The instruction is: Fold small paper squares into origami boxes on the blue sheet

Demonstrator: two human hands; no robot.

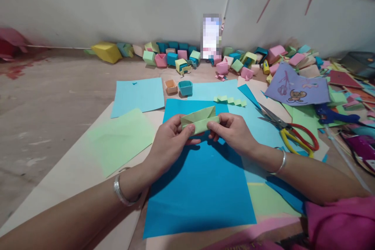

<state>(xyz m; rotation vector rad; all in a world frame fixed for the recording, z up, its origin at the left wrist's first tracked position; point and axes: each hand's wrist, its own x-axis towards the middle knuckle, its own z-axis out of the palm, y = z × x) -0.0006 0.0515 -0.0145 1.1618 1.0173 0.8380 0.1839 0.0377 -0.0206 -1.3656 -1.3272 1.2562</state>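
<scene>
— Between both grips, over the blue sheet point(199, 195): what is being held?
— One folded green paper point(200, 121); left hand point(171, 140), right hand point(234, 133) pinching its ends, apparently creasing. Next fold is calling for even pressure.

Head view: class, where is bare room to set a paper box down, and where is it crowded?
Bare floor: left of the light blue sheet and light green sheet. The dark blue sheet, below the left hand and right hand holding the folded green paper, is bare. Crowded: right, around the scissors, and the box row at the wall.
</scene>
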